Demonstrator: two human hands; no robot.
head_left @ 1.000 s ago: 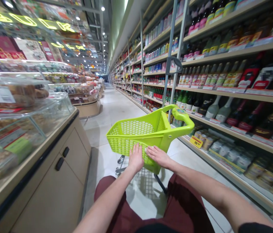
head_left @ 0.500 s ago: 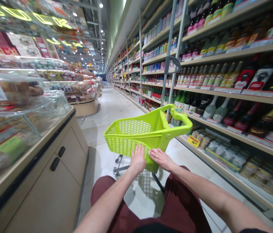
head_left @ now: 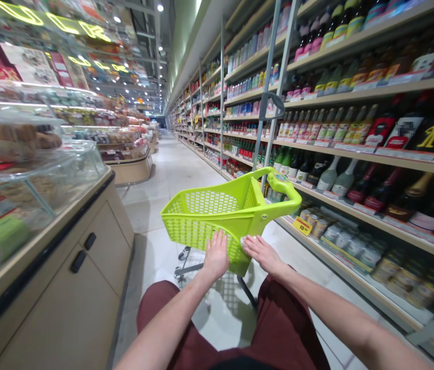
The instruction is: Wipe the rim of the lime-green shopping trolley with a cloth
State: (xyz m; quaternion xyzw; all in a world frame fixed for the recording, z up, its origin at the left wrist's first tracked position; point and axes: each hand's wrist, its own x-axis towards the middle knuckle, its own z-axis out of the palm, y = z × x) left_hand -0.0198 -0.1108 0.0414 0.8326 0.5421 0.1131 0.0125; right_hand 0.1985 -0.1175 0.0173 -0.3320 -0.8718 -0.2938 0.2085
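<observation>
A bright green shopping cart stands side-on in front of me on grey legs with small wheels. Its push handle points to the right. My left hand is open, fingers stretched, over the lower side of the cart's basket. To its right, my right hand is open too, its fingertips at the basket's lower rear part. Whether the palms press on the plastic or hover just off it, I cannot tell. My bent knees in dark red trousers flank the lower part of the cart.
Tall shelves of bottles and cans line the right side, with a yellow price tag low down. On the left is a wooden counter with glass bins and packed food. The tiled aisle runs straight ahead.
My hands have moved slightly apart, the left one drifting a little left and the right one a little right. The whole view has shifted slightly; the cart looks much the same.
</observation>
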